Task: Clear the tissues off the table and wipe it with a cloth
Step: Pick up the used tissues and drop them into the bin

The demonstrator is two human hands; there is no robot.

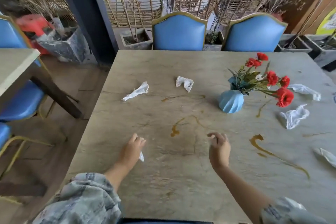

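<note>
L hand (133, 148) is clamped on a tissue (141, 156) near the near-left table (145, 196) edge; R hand (219, 144) hovers empty w/ loosely curled fingers. Risk: loose tissues (184, 82) dragged thru the brown spill streaks (175, 130) would smear them. Far right, the blue vase (231, 101) w/ red flowers (272, 80) leans over two tissues & could tip if bumped; no cloth in sight.

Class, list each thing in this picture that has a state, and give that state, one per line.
Left hand: grips a tissue.
Right hand: fingers loosely curled, holds nothing.
Table: streaked with brown spills.
Crumpled tissues: lying loose on the table.
Blue vase: upright, holding red flowers.
</note>
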